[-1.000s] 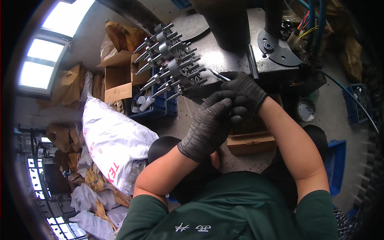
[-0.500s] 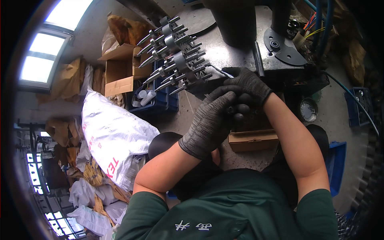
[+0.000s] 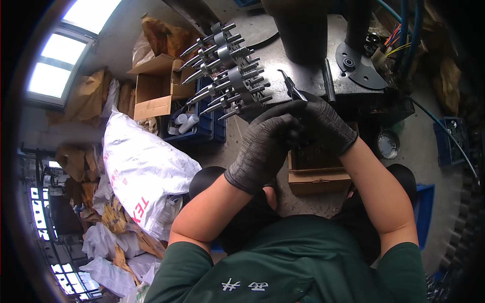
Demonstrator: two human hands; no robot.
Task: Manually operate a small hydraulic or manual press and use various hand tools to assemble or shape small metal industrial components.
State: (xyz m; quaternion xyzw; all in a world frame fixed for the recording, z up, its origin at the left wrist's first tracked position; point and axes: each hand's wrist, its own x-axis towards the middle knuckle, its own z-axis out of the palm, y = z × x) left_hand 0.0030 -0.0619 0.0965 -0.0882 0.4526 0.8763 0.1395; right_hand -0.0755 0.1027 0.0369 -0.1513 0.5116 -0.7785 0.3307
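Observation:
Both my hands wear dark grey gloves and meet in front of the bench's near edge. My right hand point(image 3: 329, 126) is closed round bent-nose pliers point(image 3: 289, 85), whose thin hooked tip points away over the metal bench. Against it, my left hand point(image 3: 262, 146) has its fingers curled in; what they hold, if anything, is hidden. To the left of the pliers, a cluster of steel parts point(image 3: 237, 78) with pointed pins, grey rings and springs sticks out beside the bench. Neither hand touches it.
A dark upright column point(image 3: 298, 30) and a loose rod point(image 3: 328, 81) stand on the metal bench point(image 3: 283, 55). Left are an open carton point(image 3: 154, 93), a blue crate point(image 3: 214, 129) and a white sack point(image 3: 144, 166). A cardboard box point(image 3: 318, 182) lies below my hands.
The pliers' tip has pulled away from the steel parts and now points more upward in the picture. My right hand has turned and shifted nearer; my left fingers have drawn closer to it.

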